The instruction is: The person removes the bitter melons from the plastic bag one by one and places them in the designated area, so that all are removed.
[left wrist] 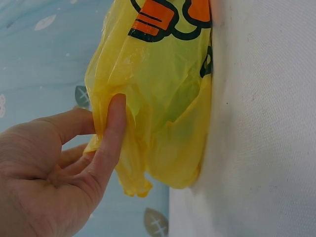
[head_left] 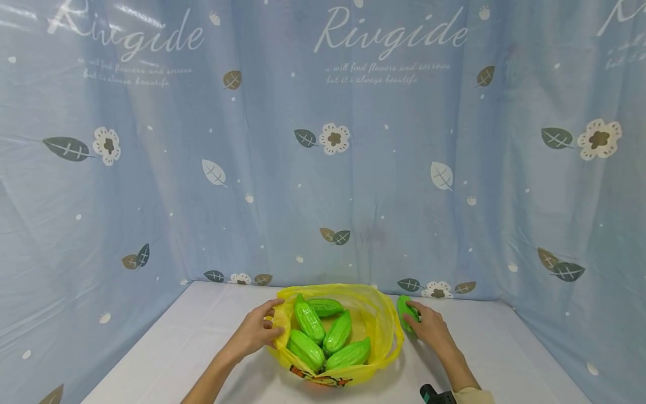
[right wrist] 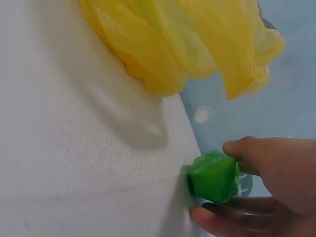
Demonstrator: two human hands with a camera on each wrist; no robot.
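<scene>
A yellow plastic bag (head_left: 386, 331) stands on the table with its mouth wide, and several glossy green gourds (head_left: 309, 320) lie inside. They look like bitter melons. My left hand (head_left: 257, 330) pinches the bag's left rim; the left wrist view shows the thumb and fingers of that hand (left wrist: 74, 163) on either side of the thin plastic. To the right of the bag, my right hand (head_left: 429, 325) grips one more green gourd (head_left: 405, 314). In the right wrist view, this gourd (right wrist: 215, 177) sits between thumb and fingers, close to the table.
A white cloth-covered table (head_left: 212, 308) lies beneath everything. Blue printed curtain (head_left: 383, 196) encloses the back and both sides. The bag's loose handle (right wrist: 247, 64) sticks out toward the right hand. A dark device (head_left: 436, 394) is on the right wrist.
</scene>
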